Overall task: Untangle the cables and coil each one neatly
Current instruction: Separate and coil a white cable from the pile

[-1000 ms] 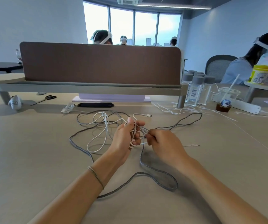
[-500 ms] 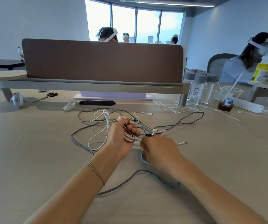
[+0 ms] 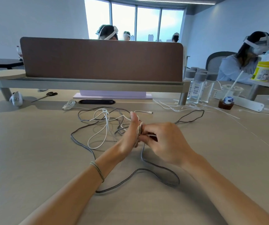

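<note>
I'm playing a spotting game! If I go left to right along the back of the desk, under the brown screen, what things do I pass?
White crumpled thing → scissors → clear plastic wrapper → flat black case → clear bottles with grey caps → small brown cup with a blue and white ball on top → white power strip.

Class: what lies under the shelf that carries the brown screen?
Under the shelf lie scissors, a lilac slab and a black case. The screen hides whatever sits behind it.
</note>
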`<move>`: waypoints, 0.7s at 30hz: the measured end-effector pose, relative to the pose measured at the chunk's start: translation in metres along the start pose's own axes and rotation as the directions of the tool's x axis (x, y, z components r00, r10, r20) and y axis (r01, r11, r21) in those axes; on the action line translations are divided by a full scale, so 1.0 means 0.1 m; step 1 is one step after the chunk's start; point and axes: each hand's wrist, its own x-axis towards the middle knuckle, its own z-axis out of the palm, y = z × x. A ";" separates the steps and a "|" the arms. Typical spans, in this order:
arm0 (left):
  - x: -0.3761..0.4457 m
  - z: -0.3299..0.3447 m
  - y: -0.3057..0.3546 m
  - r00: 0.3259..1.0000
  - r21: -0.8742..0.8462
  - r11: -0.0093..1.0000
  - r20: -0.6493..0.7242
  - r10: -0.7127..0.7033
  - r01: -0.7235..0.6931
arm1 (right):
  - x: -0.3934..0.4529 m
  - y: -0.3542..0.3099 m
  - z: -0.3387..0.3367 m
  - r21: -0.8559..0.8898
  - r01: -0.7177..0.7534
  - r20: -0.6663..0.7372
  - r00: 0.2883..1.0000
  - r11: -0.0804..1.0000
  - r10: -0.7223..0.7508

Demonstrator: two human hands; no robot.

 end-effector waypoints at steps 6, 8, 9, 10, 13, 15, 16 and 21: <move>-0.04 0.03 -0.04 0.943 -0.020 0.987 0.298 -0.145 0.158 | 0.04 0.14 -0.09 0.148 -0.105 -0.130 0.984 0.983 0.125; -0.05 0.03 -0.06 0.923 -0.023 0.990 0.366 -0.118 0.136 | 0.05 0.17 -0.11 0.211 -0.136 -0.138 0.976 0.968 0.168; -0.05 0.04 -0.07 0.920 -0.043 0.991 0.377 -0.105 0.130 | 0.05 0.19 -0.10 0.211 -0.145 -0.143 0.974 0.967 0.178; -0.05 0.04 -0.08 0.925 -0.090 0.984 0.364 -0.112 0.154 | 0.05 0.21 -0.09 0.206 -0.153 -0.145 0.972 0.967 0.185; -0.03 0.03 -0.09 0.941 -0.280 0.931 0.304 -0.147 0.235 | 0.04 0.28 -0.07 0.189 -0.170 -0.162 0.966 0.967 0.202; -0.03 0.01 -0.09 0.950 -0.345 0.912 0.288 -0.124 0.224 | 0.03 0.29 -0.05 0.110 -0.146 -0.207 0.964 0.983 0.166; -0.03 0.01 -0.09 0.953 -0.376 0.903 0.284 -0.101 0.208 | 0.02 0.29 -0.04 0.053 -0.123 -0.231 0.964 0.991 0.132; -0.03 0.03 -0.05 0.960 -0.510 0.835 0.269 -0.073 0.207 | 0.01 0.24 0.01 -0.042 -0.095 -0.261 0.962 0.995 0.081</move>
